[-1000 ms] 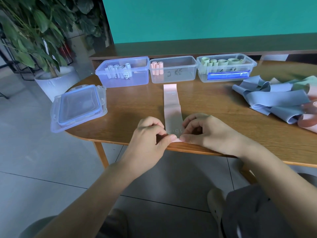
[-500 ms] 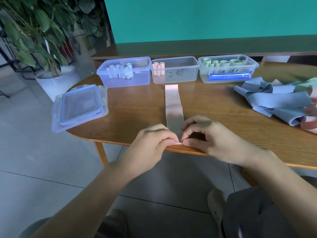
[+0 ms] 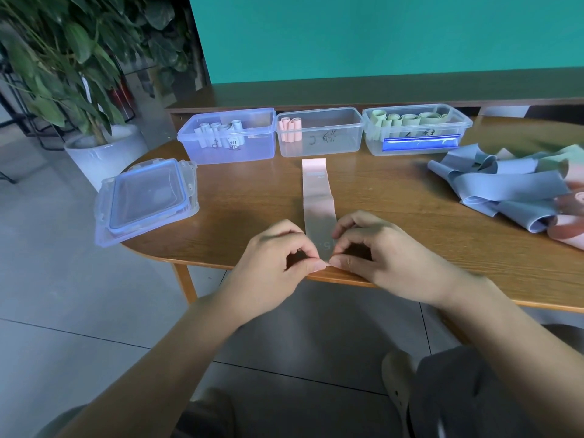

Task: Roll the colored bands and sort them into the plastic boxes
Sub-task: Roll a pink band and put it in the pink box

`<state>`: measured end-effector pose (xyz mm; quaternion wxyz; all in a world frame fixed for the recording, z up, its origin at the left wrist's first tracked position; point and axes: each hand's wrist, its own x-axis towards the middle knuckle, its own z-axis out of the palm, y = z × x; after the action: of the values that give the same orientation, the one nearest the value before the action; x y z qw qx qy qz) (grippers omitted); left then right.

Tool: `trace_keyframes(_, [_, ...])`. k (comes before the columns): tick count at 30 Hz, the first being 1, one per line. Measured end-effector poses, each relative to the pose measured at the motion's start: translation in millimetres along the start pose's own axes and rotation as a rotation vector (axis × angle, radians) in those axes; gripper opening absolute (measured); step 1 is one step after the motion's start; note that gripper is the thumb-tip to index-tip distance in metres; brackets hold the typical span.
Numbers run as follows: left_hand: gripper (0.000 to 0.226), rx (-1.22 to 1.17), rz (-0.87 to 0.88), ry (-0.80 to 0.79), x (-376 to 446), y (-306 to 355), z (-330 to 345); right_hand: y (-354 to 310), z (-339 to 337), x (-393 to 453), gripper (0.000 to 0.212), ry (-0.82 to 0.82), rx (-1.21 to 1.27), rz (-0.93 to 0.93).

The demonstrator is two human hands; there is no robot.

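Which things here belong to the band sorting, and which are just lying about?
In the job:
pink band, pinched by left hand and right hand
blue box
middle box
right box
band pile

Lying about:
lids
potted plant

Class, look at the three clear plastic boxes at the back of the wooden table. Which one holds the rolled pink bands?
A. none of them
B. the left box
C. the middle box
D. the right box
C: the rolled pink bands stand at the left end of the middle clear plastic box.
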<state>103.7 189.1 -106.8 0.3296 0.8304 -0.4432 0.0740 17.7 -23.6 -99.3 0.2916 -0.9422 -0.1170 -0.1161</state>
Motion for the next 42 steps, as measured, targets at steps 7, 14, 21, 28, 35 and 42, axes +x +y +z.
trace_keyframes(7, [0.026, 0.11, 0.051, -0.004, -1, 2, 1, -5, -2, 5, 0.009, -0.022, -0.03, 0.077])
trace_keyframes(14, [0.024, 0.207, -0.021, -0.039, 3, 12, 1, -3, -5, 11, 0.017, -0.02, -0.054, 0.134])
trace_keyframes(21, [0.006, 0.069, 0.001, -0.002, 6, 6, 3, 2, -4, 13, 0.025, 0.003, -0.044, 0.163])
trace_keyframes(28, [0.021, 0.043, 0.132, -0.004, 2, -6, 5, 4, 3, 11, 0.019, 0.052, -0.035, 0.131])
trace_keyframes(35, [0.014, 0.088, 0.053, 0.051, 4, 0, 9, 6, 6, 6, 0.006, 0.1, -0.012, -0.067])
trace_keyframes(42, [0.008, 0.093, 0.013, 0.108, 2, 8, 12, 8, 0, 5, 0.023, 0.046, -0.01, -0.121])
